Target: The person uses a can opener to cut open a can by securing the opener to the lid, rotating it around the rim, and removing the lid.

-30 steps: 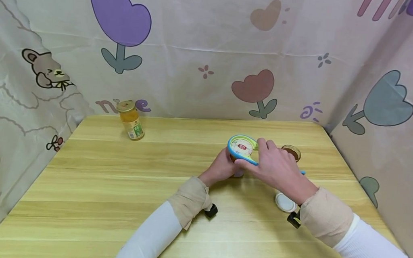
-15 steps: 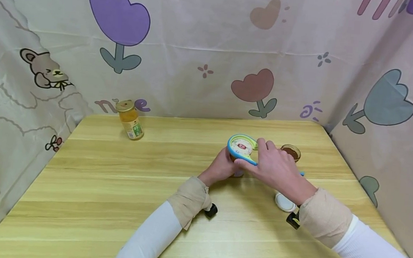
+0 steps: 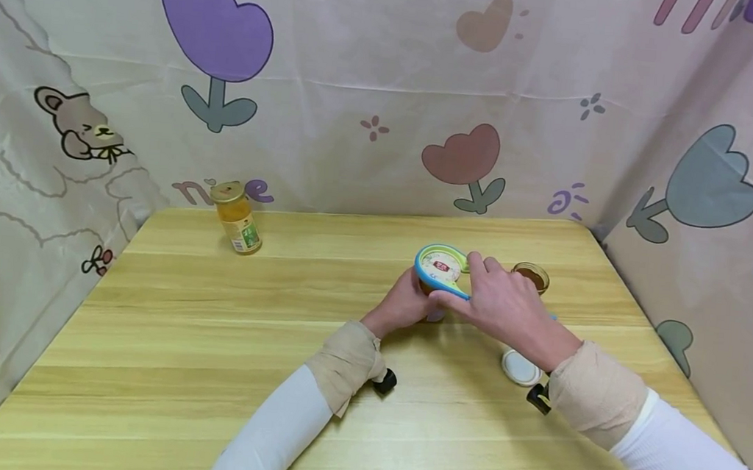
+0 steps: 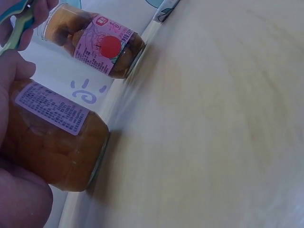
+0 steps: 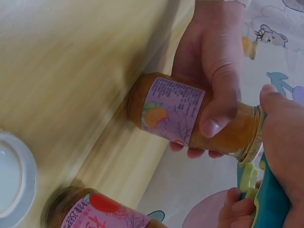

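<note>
My left hand point(image 3: 404, 305) grips a glass jar point(image 5: 242, 124) of orange fruit with a pink label, its fingers and thumb wrapped round the body. The jar stands upright at the table's right half. Around its printed lid point(image 3: 441, 267) sits the ring of a blue and green jar opener point(image 5: 271, 197). My right hand point(image 3: 510, 304) holds the opener by its handles, thumb on the near side and fingers on the far side. Much of the jar is hidden behind the hands in the head view.
Behind my right hand stands a jar point(image 4: 103, 46) with a pink label and a red fruit picture, its top uncovered. A white lid point(image 3: 521, 368) lies nearer, beneath the right wrist. Another jar point(image 3: 239, 224) with a gold lid stands at the back left. Printed curtains enclose the table.
</note>
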A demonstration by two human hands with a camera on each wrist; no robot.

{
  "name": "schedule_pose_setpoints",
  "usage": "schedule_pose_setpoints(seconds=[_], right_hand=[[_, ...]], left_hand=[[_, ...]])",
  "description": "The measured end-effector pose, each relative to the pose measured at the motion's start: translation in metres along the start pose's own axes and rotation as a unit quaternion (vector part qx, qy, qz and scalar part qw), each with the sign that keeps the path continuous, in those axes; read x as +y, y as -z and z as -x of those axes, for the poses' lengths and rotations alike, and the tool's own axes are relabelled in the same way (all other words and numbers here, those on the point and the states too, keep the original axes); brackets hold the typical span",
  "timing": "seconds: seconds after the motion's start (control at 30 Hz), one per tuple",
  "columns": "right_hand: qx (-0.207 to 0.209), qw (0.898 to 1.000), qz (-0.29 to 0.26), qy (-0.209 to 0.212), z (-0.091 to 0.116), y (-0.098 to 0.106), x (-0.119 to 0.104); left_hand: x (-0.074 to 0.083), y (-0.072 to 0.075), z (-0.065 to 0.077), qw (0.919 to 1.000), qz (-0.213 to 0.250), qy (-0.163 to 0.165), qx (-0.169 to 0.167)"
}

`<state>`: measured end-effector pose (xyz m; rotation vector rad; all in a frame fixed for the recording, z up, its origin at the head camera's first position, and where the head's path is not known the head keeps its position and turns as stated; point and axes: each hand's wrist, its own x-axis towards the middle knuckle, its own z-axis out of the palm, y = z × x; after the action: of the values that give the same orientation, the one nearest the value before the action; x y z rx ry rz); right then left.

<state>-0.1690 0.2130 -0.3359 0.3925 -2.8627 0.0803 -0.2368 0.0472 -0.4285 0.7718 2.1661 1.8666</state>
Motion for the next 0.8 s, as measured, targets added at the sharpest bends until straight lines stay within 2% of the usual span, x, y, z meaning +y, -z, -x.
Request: schedule_pose_setpoints(seconds=[0.23,0.4,0.8], right_hand=[[0.003,1.000,0.003,0.008,-0.0009,-0.0006,0.0030],[-0.003,1.000,0.002,0.010,-0.0026,-0.0007,0.0047],[-0.026,0.999,0.001,0.025,-0.0046,-0.0005,0.0099]], left_hand=[[0.0012,0.0003,-0.0008,0.9997,0.015,-0.014,-0.011],[0.0026,0.0015,-0.0006,0.9996,0.020,-0.013,-0.016],[0.0021,0.0067,-0.0033,0.9978,0.024,-0.033,-0.052]])
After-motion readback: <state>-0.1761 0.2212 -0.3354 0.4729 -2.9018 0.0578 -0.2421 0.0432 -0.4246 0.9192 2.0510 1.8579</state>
